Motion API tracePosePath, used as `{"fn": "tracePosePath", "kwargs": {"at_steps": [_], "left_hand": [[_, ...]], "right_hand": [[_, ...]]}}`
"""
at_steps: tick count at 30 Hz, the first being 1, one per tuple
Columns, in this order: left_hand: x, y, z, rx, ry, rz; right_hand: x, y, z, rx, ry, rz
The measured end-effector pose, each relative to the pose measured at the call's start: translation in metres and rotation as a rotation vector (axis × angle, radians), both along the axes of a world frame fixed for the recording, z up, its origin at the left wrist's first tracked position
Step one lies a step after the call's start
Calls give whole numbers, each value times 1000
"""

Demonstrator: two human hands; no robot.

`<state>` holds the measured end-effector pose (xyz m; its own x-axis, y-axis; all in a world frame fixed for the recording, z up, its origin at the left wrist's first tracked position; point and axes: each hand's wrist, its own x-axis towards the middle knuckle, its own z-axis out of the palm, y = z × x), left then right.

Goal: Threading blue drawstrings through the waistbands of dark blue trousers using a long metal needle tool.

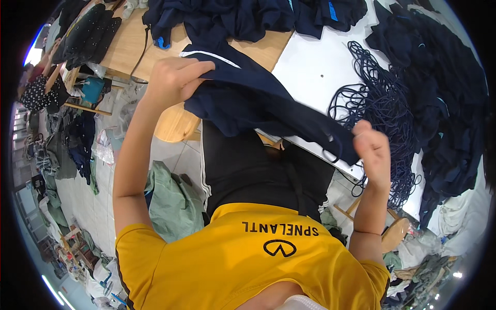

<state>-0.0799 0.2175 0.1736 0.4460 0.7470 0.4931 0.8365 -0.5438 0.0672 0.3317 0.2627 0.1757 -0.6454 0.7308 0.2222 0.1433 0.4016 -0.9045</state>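
A dark navy garment [248, 95] is stretched between my two hands, slanting down from left to right in front of my lap. My left hand [178, 77] is closed on its upper left end, beside a white stripe along the cloth. Its right end is pinched by my right hand [373, 150], at the front edge of the white tabletop [305, 67]. A thin dark cord [330, 155] loops out of the cloth near that hand. Just beyond my right hand lies a tangled heap of navy cords [380, 98]. The garment's exact kind is unclear in its folds.
More navy garments [232, 18] lie along the far side of a wooden tabletop [126, 44]. A large navy pile [444, 98] covers the right. A round wooden stool [176, 124] and a green sack [173, 201] stand to my left. Another person [44, 90] is at far left.
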Motion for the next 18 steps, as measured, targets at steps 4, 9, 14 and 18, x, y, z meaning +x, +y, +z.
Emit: {"fn": "tracePosePath", "kwargs": {"at_steps": [4,9,14,18], "left_hand": [[56,30,8,239,-5,-125],[136,39,-4,148,-294,-176],[112,12,-22,-1320,-872,-321],[125,3,-35,-1267,-931,-343]], "right_hand": [[-37,-4,6,212,-107,-65],[-65,5,14,331,-62,-161],[-15,18,26,51,-156,-318],[-18,18,34,47,-357,-199]]}}
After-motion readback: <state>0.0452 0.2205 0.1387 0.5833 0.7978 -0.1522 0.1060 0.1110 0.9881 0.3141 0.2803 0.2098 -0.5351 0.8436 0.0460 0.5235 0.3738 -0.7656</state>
